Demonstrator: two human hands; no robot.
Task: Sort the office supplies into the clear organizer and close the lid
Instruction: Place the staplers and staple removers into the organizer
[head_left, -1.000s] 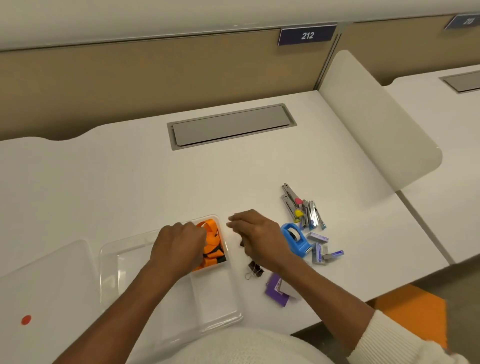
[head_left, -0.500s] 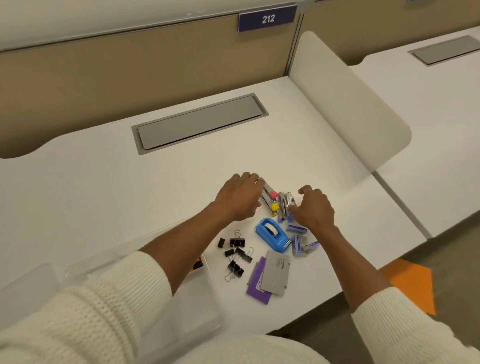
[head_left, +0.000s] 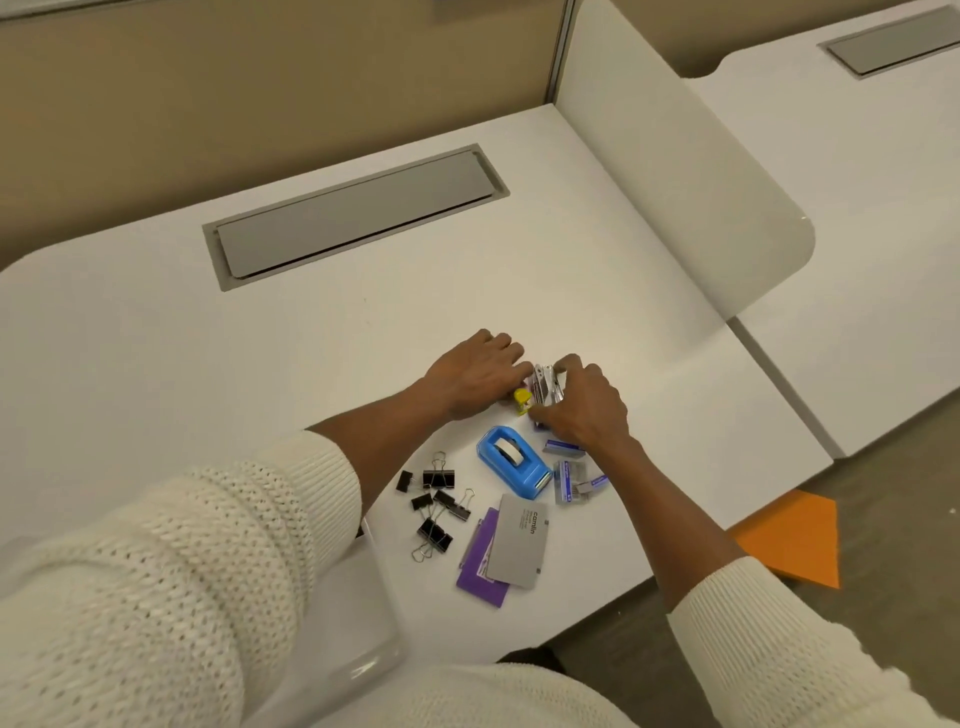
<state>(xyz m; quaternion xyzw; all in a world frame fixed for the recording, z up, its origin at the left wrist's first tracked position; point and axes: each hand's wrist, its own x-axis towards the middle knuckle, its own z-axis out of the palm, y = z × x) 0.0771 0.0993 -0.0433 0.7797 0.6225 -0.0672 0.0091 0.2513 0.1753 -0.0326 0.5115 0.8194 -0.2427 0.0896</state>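
Both our hands have closed in at frame centre: left hand (head_left: 475, 376) and right hand (head_left: 584, 402) now cup the metal clips (head_left: 545, 384), grip probably not yet firm. Next batch for the organizer (head_left: 358, 613).

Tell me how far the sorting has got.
Early still. In hand: left hand and right hand gather the metal clips. Left on the desk: binder clips, blue tape dispenser, staple boxes, card packs. The organizer is mostly hidden.

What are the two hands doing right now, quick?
Left hand: flat, pressed against the small pile of shiny metal clips, gripping nothing.
Right hand: curled over the pile; a closed grip cannot be told.
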